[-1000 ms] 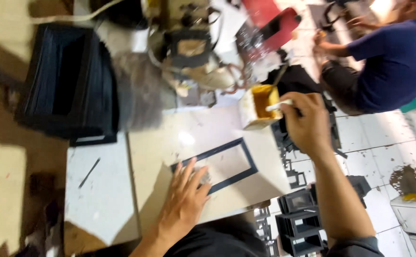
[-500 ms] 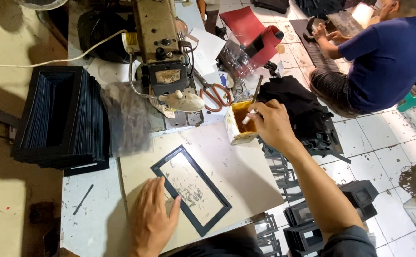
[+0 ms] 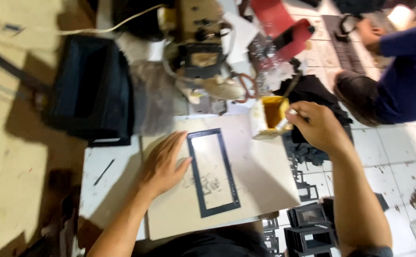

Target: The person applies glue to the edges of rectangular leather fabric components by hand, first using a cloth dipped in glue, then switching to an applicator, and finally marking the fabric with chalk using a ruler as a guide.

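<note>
Frame (image 3: 213, 172), a dark rectangular outline, lies flat on a pale board (image 3: 255, 181) on the worktop (image 3: 104, 190), directly below the sewing machine (image 3: 199, 52). The left hand (image 3: 162, 164) rests flat just left of the frame, fingers (image 3: 175, 145) spread, the thumb touching its left rail, pinning board and frame in place. The right hand (image 3: 317, 126), up and right of the frame, has its fingers closed around what seems to be a brush handle, the tip down in a small yellow pot (image 3: 269, 119) at the board's upper right corner; the picture is too blurred to show the tip itself. Judging from this, the pot sits close to the board's edge and could tip if the hand drags sideways, and whatever is in it could drip on the board or inside the frame's opening. The thin frame could also slide, since only the thumb touches it. A stack of dark frames (image 3: 93, 90) stands well to the frame's upper left, scissors (image 3: 246, 85) and dark cloth (image 3: 312, 95) lie to its upper right, and more frames (image 3: 310, 223) sit on the floor to its lower right. Another person (image 3: 403, 81) sits farther right, well apart.
</note>
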